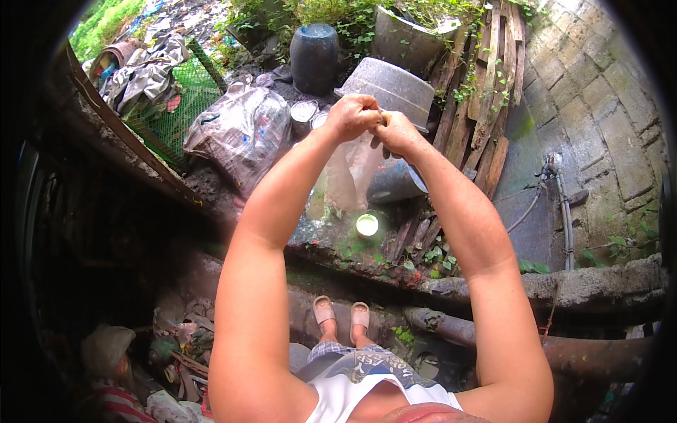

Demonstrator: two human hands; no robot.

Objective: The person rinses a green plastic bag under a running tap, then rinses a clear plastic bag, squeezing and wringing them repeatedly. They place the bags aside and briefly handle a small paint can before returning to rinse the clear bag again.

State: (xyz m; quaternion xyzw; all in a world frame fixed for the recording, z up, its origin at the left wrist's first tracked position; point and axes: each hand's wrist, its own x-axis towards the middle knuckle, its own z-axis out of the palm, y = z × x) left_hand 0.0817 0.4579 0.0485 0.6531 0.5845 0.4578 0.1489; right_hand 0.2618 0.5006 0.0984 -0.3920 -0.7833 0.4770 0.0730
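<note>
Both my arms stretch forward, and my fists meet in front of a grey upturned tub. Closed tightly, my left hand (352, 117) presses against my right hand (396, 134), whose fingers are also curled in. Whatever is between them is mostly hidden by the fingers. Below the fists, a pale, blurred, partly see-through thing (347, 180) hangs or stands; I cannot tell whether it is thin plastic, cloth or water, or whether it joins my hands. A small round container (367, 225), whitish-green inside, stands on the mossy ledge under it.
The grey tub (398, 88) leans behind my hands, near a dark blue barrel (314, 60). A stuffed translucent sack (243, 134) lies to the left, beside green mesh (173, 106). Wooden planks (486, 92) are stacked on the right. A thick pipe (564, 352) runs along the lower right.
</note>
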